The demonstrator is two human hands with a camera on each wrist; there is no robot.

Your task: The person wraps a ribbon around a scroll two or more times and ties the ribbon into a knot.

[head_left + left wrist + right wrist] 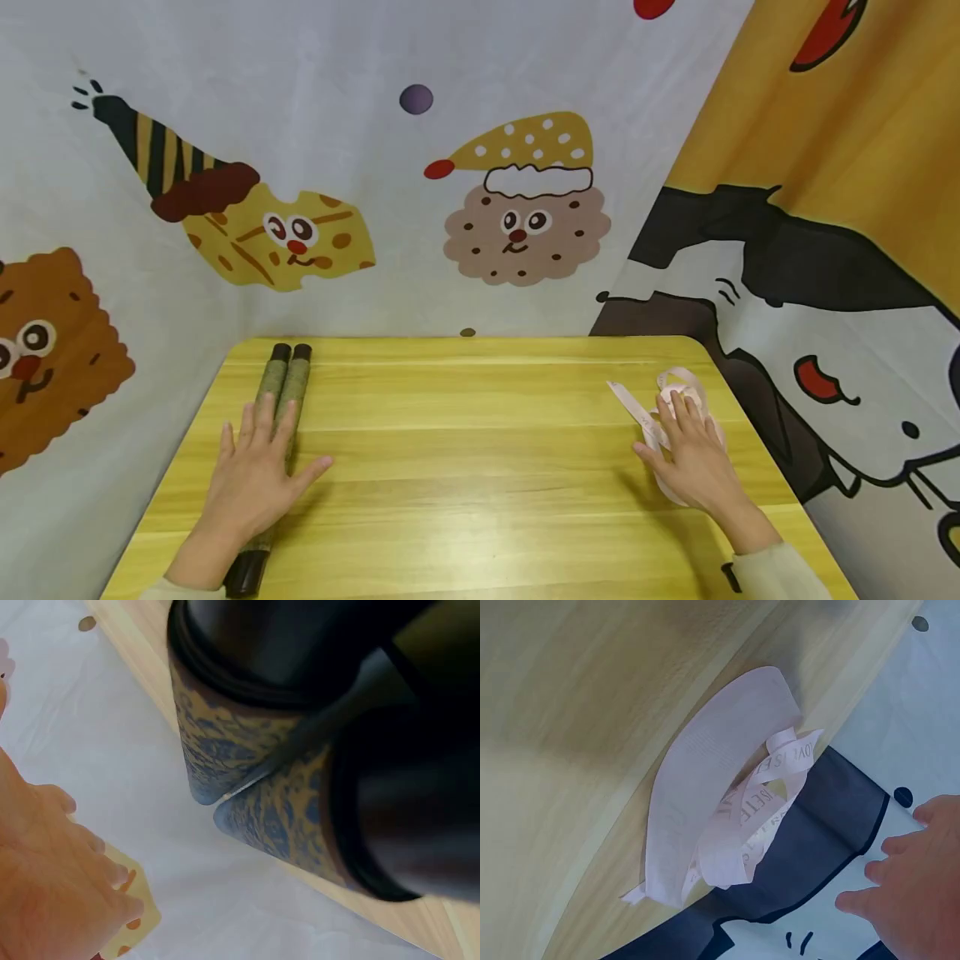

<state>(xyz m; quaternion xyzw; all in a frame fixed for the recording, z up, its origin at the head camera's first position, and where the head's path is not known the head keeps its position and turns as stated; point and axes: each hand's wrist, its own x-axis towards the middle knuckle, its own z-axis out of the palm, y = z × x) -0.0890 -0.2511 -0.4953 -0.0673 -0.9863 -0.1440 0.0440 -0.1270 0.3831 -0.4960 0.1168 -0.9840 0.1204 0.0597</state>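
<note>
Two rolled scrolls [297, 385] with dark end knobs and green patterned covering lie side by side on the left of the table. My left hand [253, 479] is spread over them, fingers straight, gripping nothing; I cannot tell whether it touches them. Close up in the left wrist view, the scrolls [270, 817] show dark knobs and a blue-and-tan pattern. At the table's right, a loosely coiled pale pink ribbon [632, 406] with printed lettering lies partly beneath my right hand [693, 457]. That hand's fingers are spread and extended. The ribbon [697, 787] appears whole in the right wrist view.
The light wooden table [465, 467] has rounded back corners. Behind it hangs a pale cloth [337, 108] with cartoon biscuits and cheese; a yellow, black and white printed cloth [847, 242] hangs at the right. A small dark object [731, 577] shows beside the right sleeve.
</note>
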